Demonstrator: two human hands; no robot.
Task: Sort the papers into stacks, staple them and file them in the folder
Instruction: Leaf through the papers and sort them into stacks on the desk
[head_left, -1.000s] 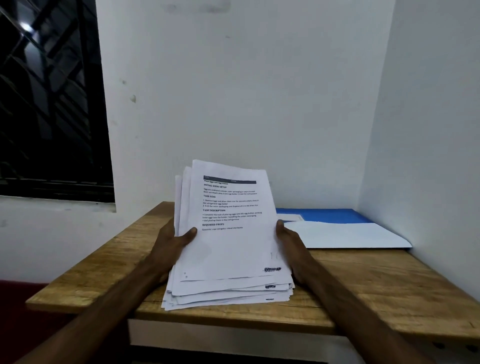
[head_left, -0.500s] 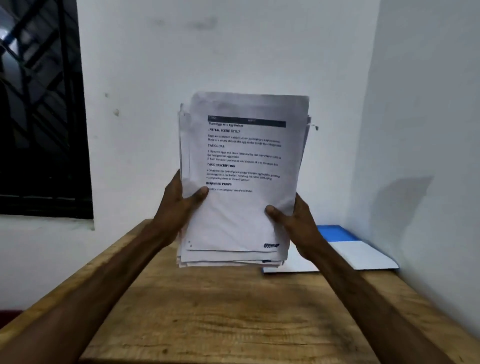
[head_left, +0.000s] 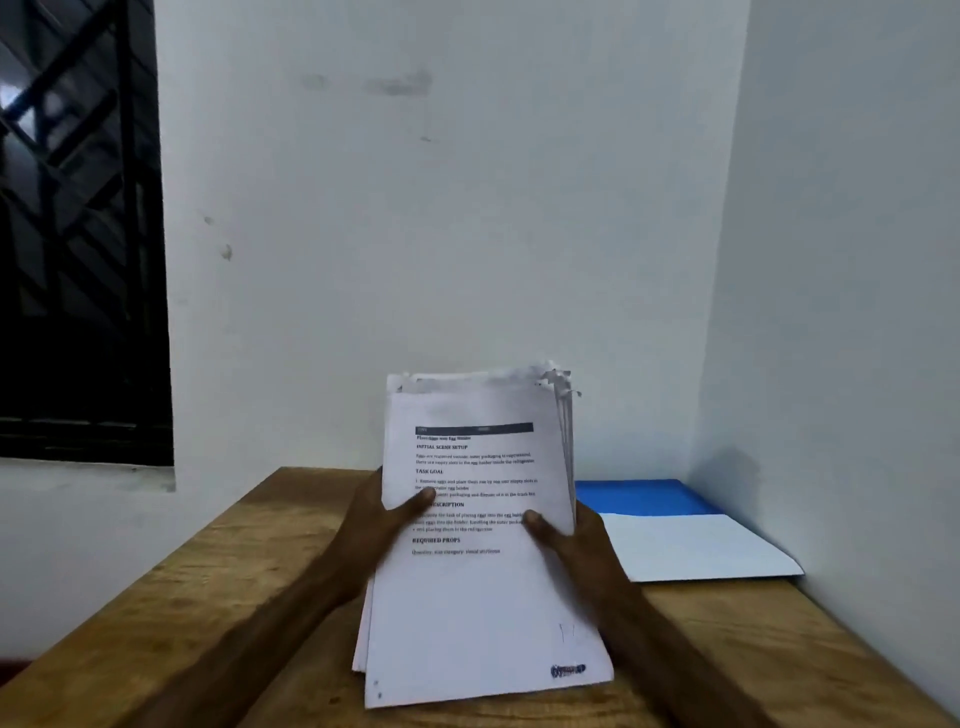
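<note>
The job looks barely begun, I'd say: on the wooden table (head_left: 208, 597) the blue folder (head_left: 675, 540) lies at three o'clock, and the papers (head_left: 483, 613), one unsorted bundle, stand at six o'clock, left hand (head_left: 374, 519) and right hand (head_left: 582, 540) each clamped on a side edge

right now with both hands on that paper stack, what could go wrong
The paper stack is uneven, its top right corners splayed, so loose sheets may slip out. The left hand and right hand grip only its side edges, so it could bow or fan.
</note>
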